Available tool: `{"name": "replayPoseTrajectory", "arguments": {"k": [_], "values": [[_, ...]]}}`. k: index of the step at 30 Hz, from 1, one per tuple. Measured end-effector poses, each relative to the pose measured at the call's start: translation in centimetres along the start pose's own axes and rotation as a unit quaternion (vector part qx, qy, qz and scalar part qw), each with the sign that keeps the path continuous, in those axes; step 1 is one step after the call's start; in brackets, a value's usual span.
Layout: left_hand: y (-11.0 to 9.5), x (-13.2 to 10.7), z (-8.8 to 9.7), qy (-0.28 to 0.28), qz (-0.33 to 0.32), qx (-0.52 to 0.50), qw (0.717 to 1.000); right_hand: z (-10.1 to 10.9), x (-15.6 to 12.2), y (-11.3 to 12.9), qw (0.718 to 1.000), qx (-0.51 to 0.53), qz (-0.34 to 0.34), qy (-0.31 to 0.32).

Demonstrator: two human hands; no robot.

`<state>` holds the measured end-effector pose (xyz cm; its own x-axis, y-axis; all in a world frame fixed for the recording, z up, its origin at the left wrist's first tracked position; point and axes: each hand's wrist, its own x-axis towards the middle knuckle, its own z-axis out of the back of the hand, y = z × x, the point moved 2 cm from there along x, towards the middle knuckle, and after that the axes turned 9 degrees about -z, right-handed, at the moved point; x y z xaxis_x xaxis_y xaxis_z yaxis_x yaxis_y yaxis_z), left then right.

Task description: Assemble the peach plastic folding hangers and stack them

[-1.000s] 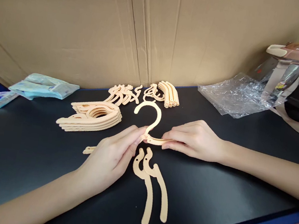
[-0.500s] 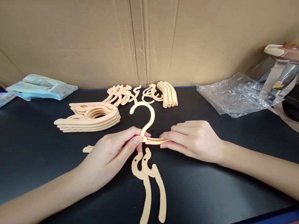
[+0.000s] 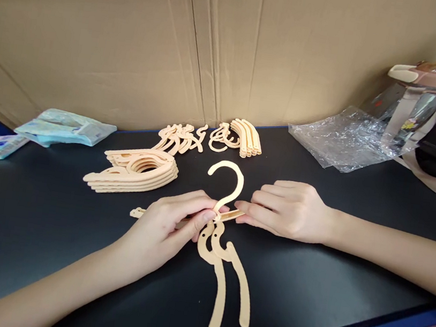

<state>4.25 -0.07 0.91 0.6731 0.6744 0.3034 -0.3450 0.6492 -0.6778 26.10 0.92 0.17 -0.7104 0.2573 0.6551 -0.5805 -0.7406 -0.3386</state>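
A cream plastic hanger hook [image 3: 241,180] stands up above the table, its curve opening to the left. My left hand [image 3: 177,220] is closed, pinching the hook's base between thumb and fingers. From that base a short hanger arm piece [image 3: 231,216] slants up to the right, and the fingertips of my right hand [image 3: 292,209] are closed on its far end. Just below lie two loose curved hanger arms [image 3: 219,296], side by side. Another cream piece [image 3: 137,212] sticks out from behind my left hand, mostly hidden.
Stacked cream hanger parts [image 3: 134,180] lie left of the hands. Several small hook parts [image 3: 181,138] and a bundle of curved arms [image 3: 247,138] sit by the cardboard wall [image 3: 138,38]. Packets [image 3: 66,128] lie left; a clear bag [image 3: 338,140] and bottle [image 3: 428,79] stand right.
The hook and my left hand have moved slightly right and toward me. The arm piece now slants upward to the right instead of lying nearly level. The view has shifted a little.
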Motion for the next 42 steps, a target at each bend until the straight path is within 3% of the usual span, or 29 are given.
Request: {"name": "replayPoseTrajectory", "arguments": {"k": [12, 26, 34, 42], "values": [[0.12, -0.10, -0.13, -0.042, 0.024, -0.057, 0.997, -0.08, 0.17, -0.11, 1.000, -0.004, -0.017, 0.010], [-0.15, -0.15, 0.23, -0.068, 0.057, -0.056, 0.995, -0.16, 0.07, -0.25, 0.999, 0.003, -0.030, 0.015], [-0.06, -0.24, -0.02, -0.071, 0.038, -0.048, 0.996, 0.10, 0.11, -0.26, 1.000, -0.006, -0.009, -0.002], [-0.15, -0.50, -0.18, -0.090, -0.024, 0.054, 0.994, 0.13, -0.03, -0.27, 1.000, -0.007, -0.003, -0.020]]}}
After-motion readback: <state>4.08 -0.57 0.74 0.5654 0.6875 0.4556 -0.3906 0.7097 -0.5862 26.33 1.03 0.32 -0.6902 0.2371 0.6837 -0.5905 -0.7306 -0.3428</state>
